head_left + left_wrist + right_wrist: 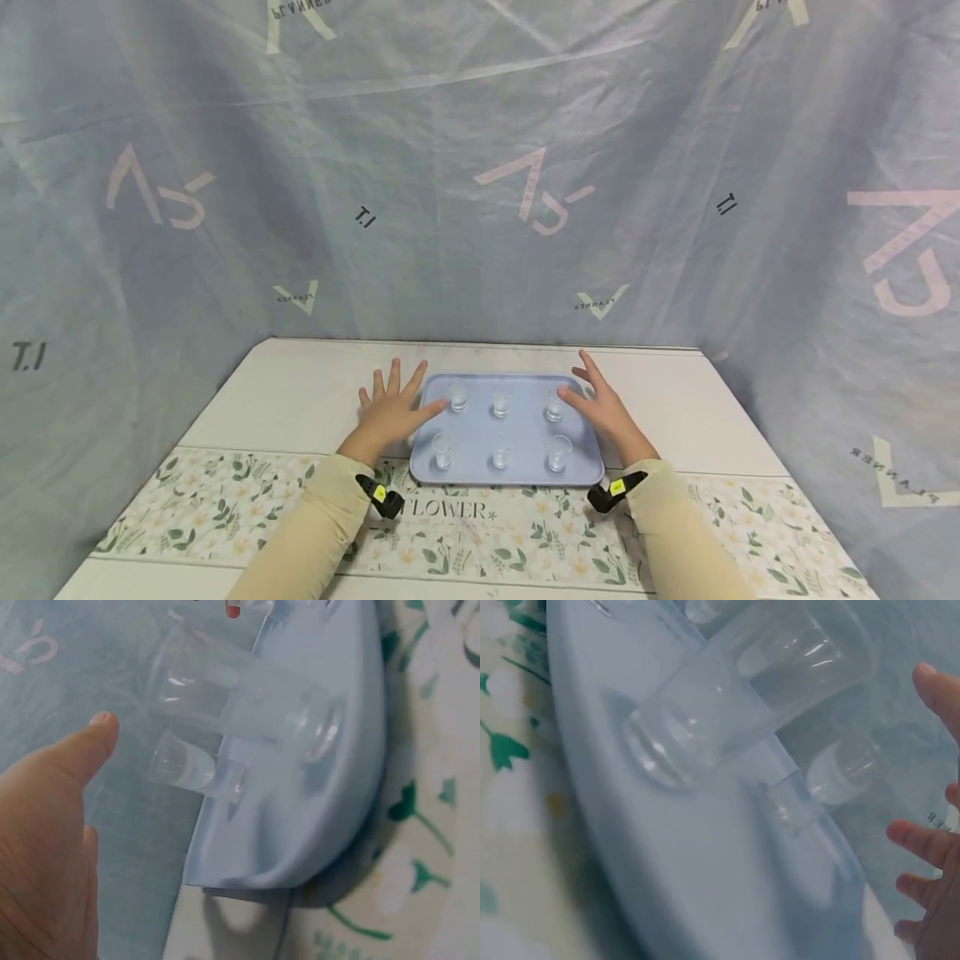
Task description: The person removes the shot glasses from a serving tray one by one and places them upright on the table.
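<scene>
A pale blue tray (480, 425) lies on the table with several small clear glasses standing on it in two rows. My left hand (392, 417) spreads its fingers over the tray's left side, thumb toward the back-left glass (457, 397). On the other side, my right hand (606, 410) is held with fingers extended, its thumb overlapping the back-right glass (554, 407) in the head view. Both wrist views show gaps between the fingers and the glasses, such as the front-left glass (247, 697) and the front-right glass (742, 690). Neither hand holds anything.
A floral cloth strip (450, 533) printed with FLOWER runs across the white table (300, 392) in front of and under the tray's near edge. Grey printed curtains (480, 167) enclose the back and both sides. Each wrist wears a black strap with a camera.
</scene>
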A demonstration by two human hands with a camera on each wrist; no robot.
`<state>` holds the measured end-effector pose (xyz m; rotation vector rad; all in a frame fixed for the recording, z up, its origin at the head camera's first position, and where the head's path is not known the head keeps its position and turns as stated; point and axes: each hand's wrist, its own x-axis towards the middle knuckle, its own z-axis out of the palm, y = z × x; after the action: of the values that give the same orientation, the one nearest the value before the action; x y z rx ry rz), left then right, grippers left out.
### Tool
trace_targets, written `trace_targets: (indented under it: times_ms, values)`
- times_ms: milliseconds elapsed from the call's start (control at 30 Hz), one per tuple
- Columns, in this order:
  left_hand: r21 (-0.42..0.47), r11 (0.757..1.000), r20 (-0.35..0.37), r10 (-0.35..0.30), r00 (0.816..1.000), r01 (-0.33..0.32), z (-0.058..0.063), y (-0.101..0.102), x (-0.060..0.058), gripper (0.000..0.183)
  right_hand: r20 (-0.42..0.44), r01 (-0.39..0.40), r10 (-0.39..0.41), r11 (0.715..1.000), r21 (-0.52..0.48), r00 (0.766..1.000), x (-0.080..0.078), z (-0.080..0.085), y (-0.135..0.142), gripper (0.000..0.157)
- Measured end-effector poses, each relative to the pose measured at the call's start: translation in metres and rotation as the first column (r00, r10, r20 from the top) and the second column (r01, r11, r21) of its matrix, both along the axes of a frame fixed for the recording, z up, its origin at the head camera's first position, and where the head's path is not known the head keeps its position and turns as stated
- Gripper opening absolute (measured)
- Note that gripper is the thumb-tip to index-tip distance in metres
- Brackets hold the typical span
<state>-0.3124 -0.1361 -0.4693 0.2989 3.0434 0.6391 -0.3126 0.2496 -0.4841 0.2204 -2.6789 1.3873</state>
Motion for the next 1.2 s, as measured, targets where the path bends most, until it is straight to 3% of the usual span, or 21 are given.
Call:
trace_targets:
  times_ms: [133,267,433,800,967,1200]
  values:
    - [0.01,1.0,0.0,0.005,1.0,-0.005,-0.011,-0.002,0.0,0.092,0.016,-0.022,0.023,0.995,-0.097,1.0,0.003,-0.008,-0.003,0.09]
    - [0.021,1.0,0.019,0.016,1.0,-0.017,-0.019,-0.004,0.004,0.095,0.0,-0.044,0.044,0.992,-0.122,0.999,0.002,-0.015,-0.007,0.089]
    - [0.009,1.0,0.047,0.023,0.999,-0.023,-0.023,-0.007,0.009,0.103,-0.006,-0.057,0.056,0.992,-0.112,0.998,0.0,-0.02,-0.011,0.087]
    - [0.003,1.0,0.082,-0.002,0.997,0.002,-0.032,-0.01,0.011,0.101,-0.019,-0.062,0.061,0.997,-0.047,0.998,-0.002,-0.026,-0.009,0.082]
    - [0.006,1.0,0.077,-0.022,0.997,0.021,-0.04,-0.013,0.01,0.097,-0.121,-0.087,0.085,0.996,-0.017,0.989,-0.006,-0.036,-0.006,0.073]
    - [0.009,1.0,0.065,-0.028,0.997,0.028,-0.048,-0.015,0.008,0.099,-0.26,-0.133,0.129,0.991,0.004,0.957,-0.01,-0.045,-0.003,0.062]
